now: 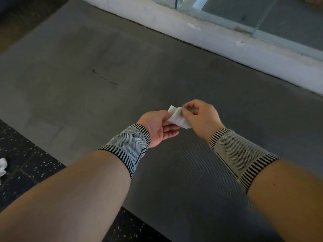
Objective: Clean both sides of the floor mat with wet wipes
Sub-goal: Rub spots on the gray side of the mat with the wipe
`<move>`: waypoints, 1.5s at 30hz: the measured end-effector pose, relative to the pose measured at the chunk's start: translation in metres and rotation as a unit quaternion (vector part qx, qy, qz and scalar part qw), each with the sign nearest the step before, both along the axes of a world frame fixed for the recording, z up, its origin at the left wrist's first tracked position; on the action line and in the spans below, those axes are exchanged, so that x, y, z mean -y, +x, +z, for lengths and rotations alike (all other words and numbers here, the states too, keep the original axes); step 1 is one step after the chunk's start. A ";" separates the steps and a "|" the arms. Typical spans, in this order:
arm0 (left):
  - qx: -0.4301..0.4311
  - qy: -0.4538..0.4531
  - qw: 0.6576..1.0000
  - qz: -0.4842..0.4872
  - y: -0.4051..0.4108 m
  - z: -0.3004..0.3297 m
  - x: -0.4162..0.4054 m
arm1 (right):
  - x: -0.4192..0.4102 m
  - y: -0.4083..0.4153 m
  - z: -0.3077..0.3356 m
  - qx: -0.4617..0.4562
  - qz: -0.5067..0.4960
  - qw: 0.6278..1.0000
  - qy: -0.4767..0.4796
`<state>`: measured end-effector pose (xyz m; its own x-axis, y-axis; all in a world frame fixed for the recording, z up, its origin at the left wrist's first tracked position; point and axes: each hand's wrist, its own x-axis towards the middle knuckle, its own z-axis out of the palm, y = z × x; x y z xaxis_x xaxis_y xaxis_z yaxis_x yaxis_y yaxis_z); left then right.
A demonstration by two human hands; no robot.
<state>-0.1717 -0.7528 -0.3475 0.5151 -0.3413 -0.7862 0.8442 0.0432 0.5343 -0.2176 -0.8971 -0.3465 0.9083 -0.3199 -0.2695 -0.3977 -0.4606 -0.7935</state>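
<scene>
A large grey floor mat (108, 70) lies flat across most of the view, with a few dark marks near its middle. Above it I hold a folded white wet wipe (178, 117) between both hands. My left hand (157, 127) grips its lower left side with thumb and fingers. My right hand (201, 116) pinches its upper right edge between thumb and forefinger. Both wrists wear striped knit bands.
A pale concrete sill (218, 37) runs along the mat's far edge, with a glass panel (262, 14) behind it. Dark speckled flooring (22, 154) borders the mat at the lower left, where a crumpled white wipe (2, 165) lies.
</scene>
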 end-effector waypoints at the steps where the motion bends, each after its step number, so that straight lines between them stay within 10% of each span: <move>1: -0.001 -0.024 0.999 -0.028 -0.001 0.002 -0.001 | 0.001 0.002 0.000 -0.002 -0.005 1.000 -0.016; 4: 0.022 -0.047 0.995 -0.081 -0.002 0.004 -0.001 | 0.001 0.003 -0.001 -0.030 -0.048 0.998 -0.014; 10: 0.019 -0.012 1.000 -0.022 -0.002 0.000 0.000 | 0.007 -0.009 0.001 -0.159 -0.138 0.875 0.436; 20: 0.150 0.154 0.971 -0.103 0.000 -0.008 0.003 | 0.001 0.002 -0.004 -0.068 -0.047 0.996 0.031; 31: 0.063 0.103 0.989 -0.084 -0.004 -0.002 -0.014 | -0.021 -0.015 -0.022 0.089 0.133 0.972 -0.173; 33: 0.171 0.207 0.938 -0.219 -0.005 -0.003 -0.027 | -0.022 -0.015 -0.032 0.067 0.141 0.964 -0.216; 36: 0.350 0.415 0.707 -0.453 -0.003 -0.008 -0.059 | -0.029 -0.020 -0.052 0.037 0.196 0.932 -0.301; 39: 0.403 0.464 0.587 -0.527 -0.007 -0.013 -0.099 | -0.036 -0.024 -0.062 0.048 0.174 0.937 -0.300; 42: 0.409 0.464 0.572 -0.539 -0.030 -0.029 -0.124 | -0.067 -0.039 -0.055 0.096 0.169 0.946 -0.259; 45: 0.407 0.473 0.622 -0.474 -0.065 -0.048 -0.130 | -0.121 -0.087 -0.041 0.141 0.423 0.874 -0.194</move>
